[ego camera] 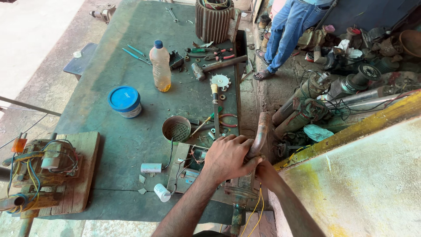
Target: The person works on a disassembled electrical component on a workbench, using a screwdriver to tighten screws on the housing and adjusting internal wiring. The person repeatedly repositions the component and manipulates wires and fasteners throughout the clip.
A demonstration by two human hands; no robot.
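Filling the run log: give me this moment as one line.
left hand: grips curved pipe | right hand: under pipe, mostly hidden | pump: at bench edge | bottle: upright

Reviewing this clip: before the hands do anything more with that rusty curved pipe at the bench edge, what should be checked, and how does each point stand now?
1. Left hand gripping the rusty curved pipe: ok.
2. Right hand hold: cannot tell, mostly hidden behind the left hand.
3. Pump body seated on the green bench: not ok, it sits at the very edge.
4. Yellow wires free of the hands: ok, hanging below.
5. Hammer and plastic bottle away from the work: ok.
6. Bystander's legs apart from the pipe: ok.
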